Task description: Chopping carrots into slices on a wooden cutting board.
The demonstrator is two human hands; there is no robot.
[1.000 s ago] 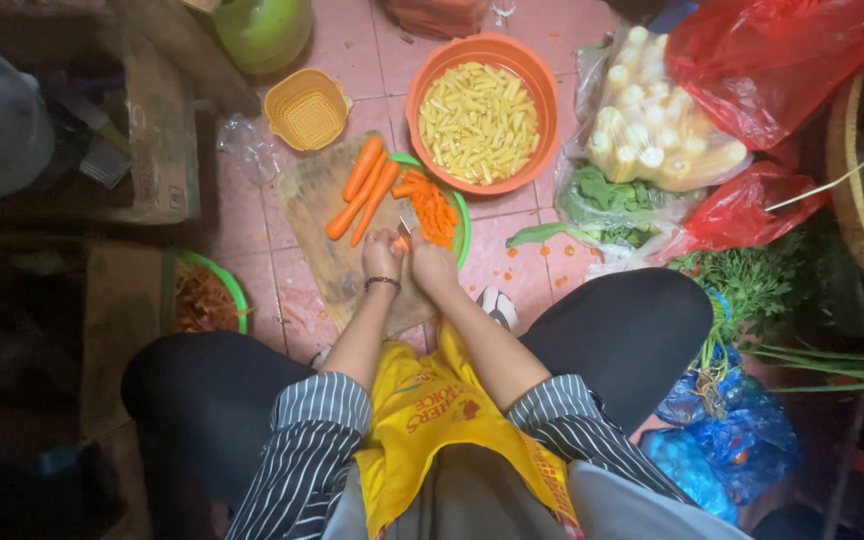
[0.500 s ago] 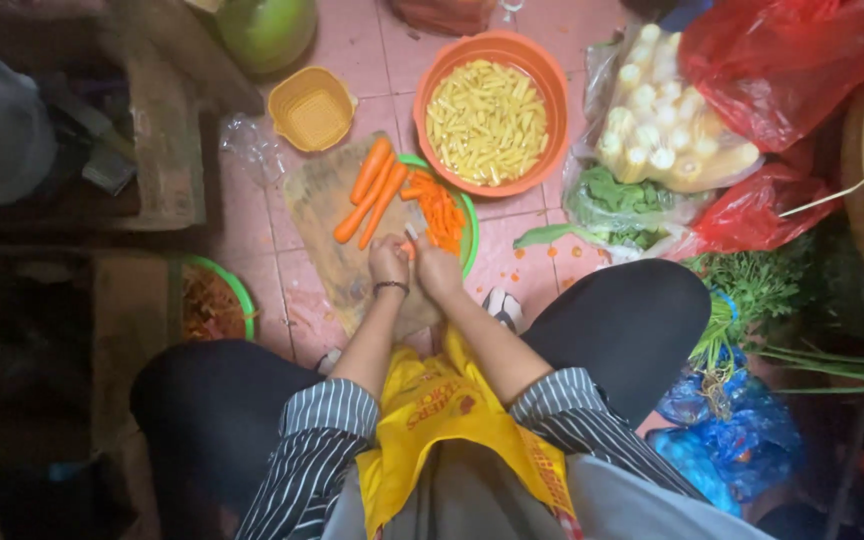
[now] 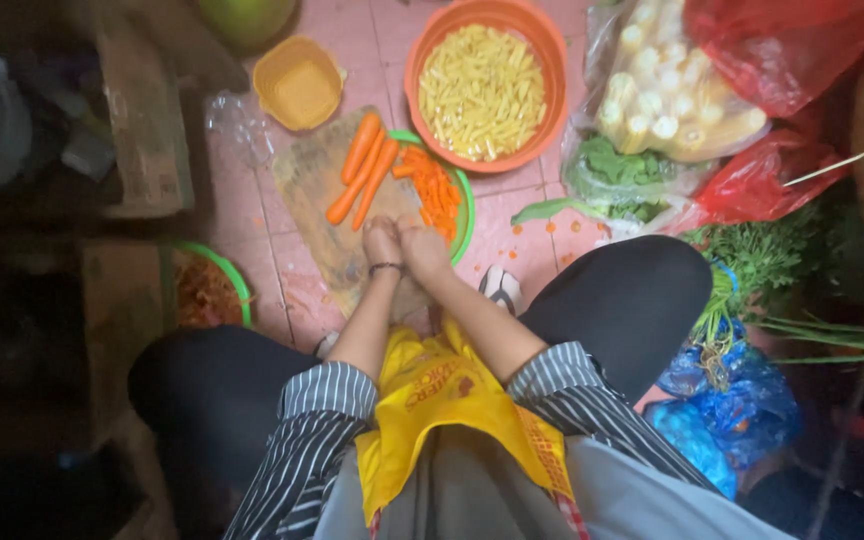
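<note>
Far left sat a green-rimmed bowl (image 3: 214, 290) of orange scraps, looked like peelings, partly in shadow. Above it was a small empty orange basket (image 3: 300, 82).

Your left hand (image 3: 382, 242) and right hand (image 3: 424, 250) were pressed together over the near end of the wooden cutting board (image 3: 312, 190), fingers curled on something between them. Too small and hidden to tell what, or whether a knife was in there, so the grip itself couldn't be read.

Three whole peeled carrots (image 3: 360, 168) lay on the board just past your knuckles, uncut. Just right of them, the green plate (image 3: 464, 205) held a pile of cut carrot sticks (image 3: 434, 190). So some carrot looked cut and at least three were left, roughly midway by my read.

Further right: a big orange bowl (image 3: 542, 60) full of pale yellow cut sticks, a clear bag of baby corn (image 3: 667, 100), leafy greens (image 3: 612, 175), red plastic bags (image 3: 782, 50), herb bunches (image 3: 762, 265), a blue bag (image 3: 722, 400).

Nothing blocked the board, but your knees and the bags crowded it close on the right.
</note>
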